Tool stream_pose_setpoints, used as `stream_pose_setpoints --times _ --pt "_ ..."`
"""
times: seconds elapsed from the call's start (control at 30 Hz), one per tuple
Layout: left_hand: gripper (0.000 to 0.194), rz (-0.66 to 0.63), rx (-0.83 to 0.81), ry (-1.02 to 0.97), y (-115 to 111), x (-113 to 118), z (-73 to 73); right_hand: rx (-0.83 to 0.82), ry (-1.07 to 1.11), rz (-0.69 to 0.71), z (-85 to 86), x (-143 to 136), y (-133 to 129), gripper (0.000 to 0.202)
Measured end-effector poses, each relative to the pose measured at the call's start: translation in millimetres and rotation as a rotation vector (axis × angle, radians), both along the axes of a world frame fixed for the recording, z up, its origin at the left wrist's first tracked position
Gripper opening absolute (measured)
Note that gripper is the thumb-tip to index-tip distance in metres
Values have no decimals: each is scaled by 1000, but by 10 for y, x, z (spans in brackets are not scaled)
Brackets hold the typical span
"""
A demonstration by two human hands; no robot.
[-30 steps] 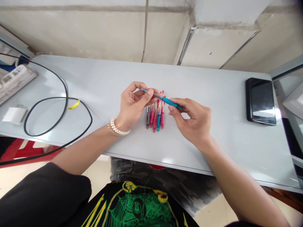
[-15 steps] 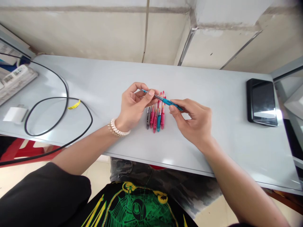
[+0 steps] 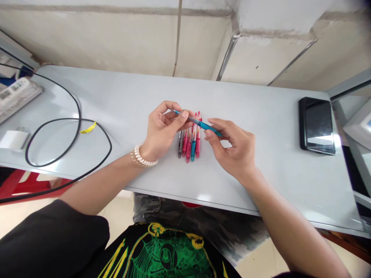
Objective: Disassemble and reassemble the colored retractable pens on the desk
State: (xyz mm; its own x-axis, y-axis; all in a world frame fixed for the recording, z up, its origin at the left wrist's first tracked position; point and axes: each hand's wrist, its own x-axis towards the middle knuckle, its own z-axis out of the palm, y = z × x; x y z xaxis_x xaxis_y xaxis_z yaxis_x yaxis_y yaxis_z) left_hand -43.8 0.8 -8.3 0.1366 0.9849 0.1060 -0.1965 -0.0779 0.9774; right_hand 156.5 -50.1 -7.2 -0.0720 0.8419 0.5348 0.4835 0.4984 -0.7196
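Head view shows us holding a teal pen [image 3: 199, 123] above the table [image 3: 130, 96], our left hand [image 3: 162, 129] pinching its tip end between thumb and fingers and our right hand [image 3: 236, 148] gripping its other end with the fingertips. Just beneath it a row of pens [image 3: 189, 144] lies side by side on the table, grey, pink, teal and pink. A black cable [image 3: 69, 135] loops at the left and a phone [image 3: 316, 125] lies well apart at the right
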Motion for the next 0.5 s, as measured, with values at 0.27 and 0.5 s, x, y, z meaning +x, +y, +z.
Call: stream_pose_setpoints --times 0.27,0.5 --pt "52 -7 -14 -6 16 -16 -10 9 -22 -10 2 -20 -13 21" --pt "54 -39 -16 5 25 -33 -29 -84 -36 28 -78 14 -18 19"
